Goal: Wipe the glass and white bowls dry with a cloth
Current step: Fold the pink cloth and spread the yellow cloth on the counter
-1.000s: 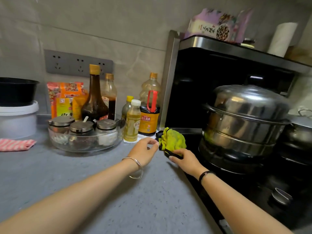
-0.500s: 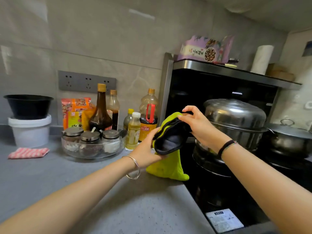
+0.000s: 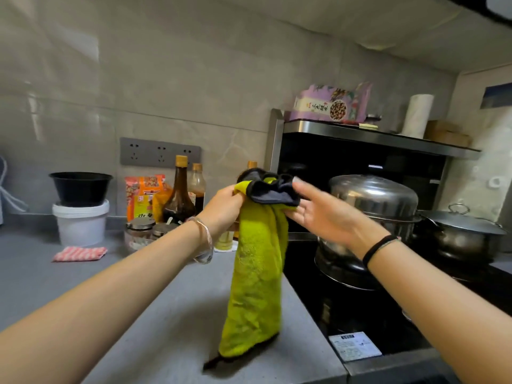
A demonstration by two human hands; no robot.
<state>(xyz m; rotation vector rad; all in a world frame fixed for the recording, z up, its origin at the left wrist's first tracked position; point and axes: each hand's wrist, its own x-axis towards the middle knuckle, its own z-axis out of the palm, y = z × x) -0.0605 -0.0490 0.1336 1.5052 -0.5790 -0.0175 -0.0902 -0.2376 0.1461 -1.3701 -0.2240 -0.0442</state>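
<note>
The left hand (image 3: 225, 206) grips the cloth (image 3: 256, 273) at its top; it hangs beside the right hand's (image 3: 324, 214) straight, spread fingers.

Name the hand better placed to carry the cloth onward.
Left. The left hand grips the cloth at its bunched top; the right hand is open, fingers straight against the dark fold.

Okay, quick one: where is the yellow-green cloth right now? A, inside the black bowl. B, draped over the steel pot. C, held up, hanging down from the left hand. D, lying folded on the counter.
C: the left hand grips the top of the cloth, which hangs down long, while the right hand touches its dark upper edge with straight fingers.
</note>
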